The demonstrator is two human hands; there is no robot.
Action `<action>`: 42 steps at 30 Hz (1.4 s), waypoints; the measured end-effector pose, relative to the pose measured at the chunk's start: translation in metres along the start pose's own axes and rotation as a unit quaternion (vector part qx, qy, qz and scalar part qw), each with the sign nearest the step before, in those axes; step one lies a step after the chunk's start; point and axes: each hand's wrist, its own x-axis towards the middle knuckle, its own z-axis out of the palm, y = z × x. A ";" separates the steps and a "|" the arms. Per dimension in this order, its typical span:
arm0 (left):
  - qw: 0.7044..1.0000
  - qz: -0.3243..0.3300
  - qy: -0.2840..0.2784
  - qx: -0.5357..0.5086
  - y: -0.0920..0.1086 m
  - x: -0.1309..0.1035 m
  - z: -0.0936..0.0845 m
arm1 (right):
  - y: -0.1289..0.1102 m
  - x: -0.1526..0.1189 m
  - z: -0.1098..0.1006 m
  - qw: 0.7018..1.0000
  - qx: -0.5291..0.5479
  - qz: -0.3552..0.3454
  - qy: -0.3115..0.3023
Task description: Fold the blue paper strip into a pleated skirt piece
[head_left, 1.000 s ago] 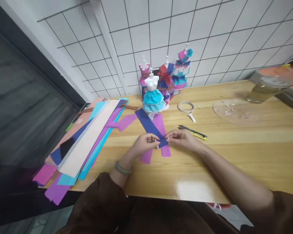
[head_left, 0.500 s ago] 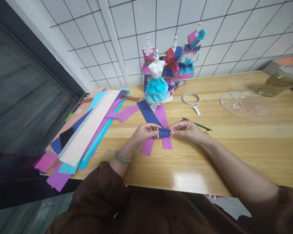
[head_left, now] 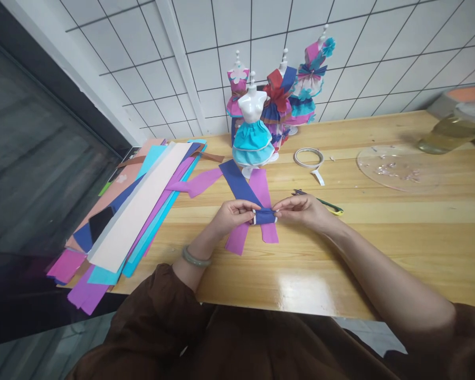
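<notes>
Between my two hands is a small folded piece of dark blue crepe paper [head_left: 265,216] with white at its ends. My left hand [head_left: 234,215] pinches its left end between thumb and fingers. Its right end is in the pinch of my right hand [head_left: 301,210]. Beneath it, purple crepe paper strips [head_left: 238,240] cross on the table, and a longer dark blue strip [head_left: 239,182] slants up to the left. Scissors with green and yellow handles [head_left: 332,207] lie just beyond my right hand, partly hidden by it.
A stack of coloured paper strips [head_left: 142,206] with a phone [head_left: 101,224] lies at the left. Small dress forms in paper dresses, the nearest in a turquoise skirt [head_left: 253,143], stand at the back. Farther right are a tape roll [head_left: 309,158], a clear plate [head_left: 396,182] and a jar [head_left: 445,136].
The view has shifted slightly. Both hands keep their pinch on the folded blue paper, which looks a little flatter; little else differs.
</notes>
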 end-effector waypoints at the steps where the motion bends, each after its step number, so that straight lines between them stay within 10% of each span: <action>1: 1.000 0.002 -0.002 0.002 0.000 0.000 0.000 | 0.000 0.000 0.000 1.000 -0.006 -0.002 -0.001; 31: 0.987 0.090 -0.040 0.124 0.010 -0.006 0.001 | 0.004 0.005 0.012 0.999 -0.003 -0.005 0.044; 42: 0.953 0.193 0.074 0.221 0.000 -0.002 0.006 | 0.004 0.006 0.025 0.988 0.005 -0.086 0.131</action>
